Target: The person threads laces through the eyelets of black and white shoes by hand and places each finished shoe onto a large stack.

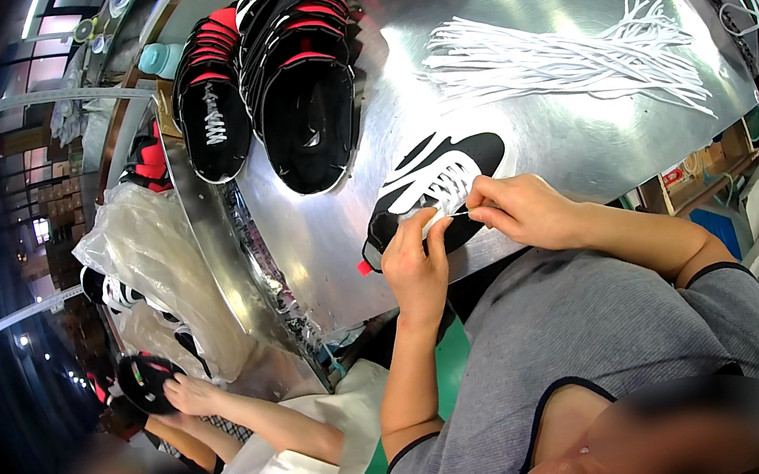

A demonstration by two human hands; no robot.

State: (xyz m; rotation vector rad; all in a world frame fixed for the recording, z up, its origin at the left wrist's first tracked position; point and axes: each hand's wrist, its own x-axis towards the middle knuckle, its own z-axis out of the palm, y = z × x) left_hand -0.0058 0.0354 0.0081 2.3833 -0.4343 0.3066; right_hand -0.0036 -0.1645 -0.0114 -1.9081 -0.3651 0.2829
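Note:
A black and white sneaker with a small red tab at its heel lies on the metal table, its front pointing away to the right. White lace zigzags across its opening. My left hand is closed at the near side of the laced part, thumb and finger pinching the lace. Just to its right, my right hand pinches the same lace, and a short thin stretch of it runs between the two hands. My fingers hide part of the shoe's near side.
Bundled white shoelaces lie on the shiny metal table. Stacked black and red shoe uppers stand at the far left, beside a laced row. Left, a clear plastic bag sits near a co-worker's hand holding a dark shoe piece.

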